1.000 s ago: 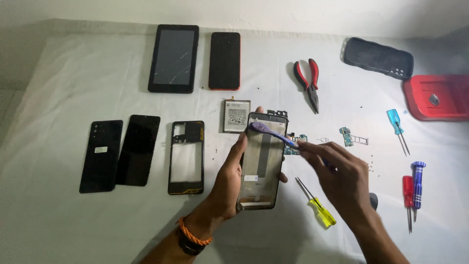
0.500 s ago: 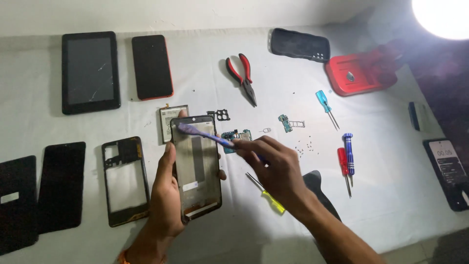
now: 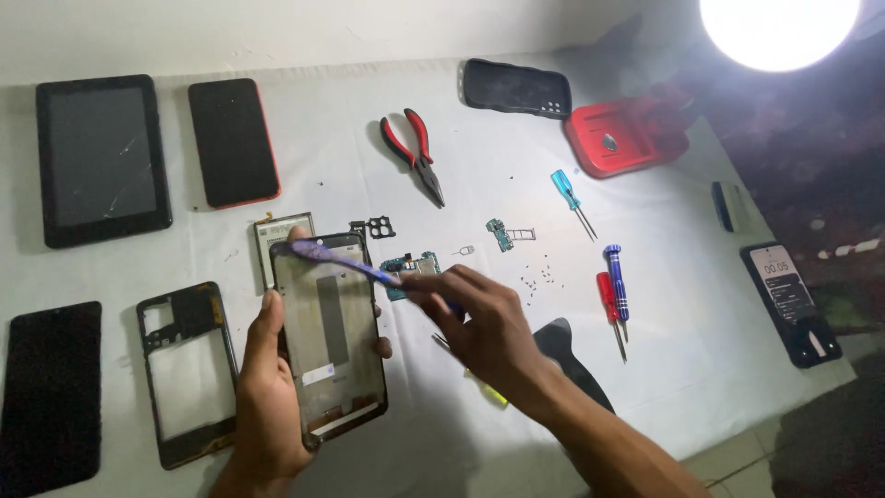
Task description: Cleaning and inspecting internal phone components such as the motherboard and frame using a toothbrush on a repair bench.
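My left hand (image 3: 263, 387) grips an opened phone screen frame (image 3: 330, 337) by its edges, holding it tilted above the white table. In my right hand (image 3: 479, 327) is a purple toothbrush-like brush (image 3: 346, 261), its head resting on the frame's top edge. A flat battery (image 3: 275, 238) lies just behind the frame. A green circuit board (image 3: 412, 269) sits on the table under the brush handle. An empty black phone middle frame (image 3: 187, 369) lies to the left of my left hand.
A black tablet (image 3: 101, 157) and a red-edged phone (image 3: 233, 140) lie at the far left. Red-handled pliers (image 3: 417, 152), blue and red screwdrivers (image 3: 613, 290), small screws (image 3: 539, 275), a red case (image 3: 627, 138), a black case (image 3: 516, 88) and a lit phone (image 3: 791, 300) surround the work area. A bright lamp (image 3: 779, 28) glares top right.
The view has shifted right, so everything slides left in the picture. Both hands keep the frame and brush, with the brush head still at the frame's top edge.
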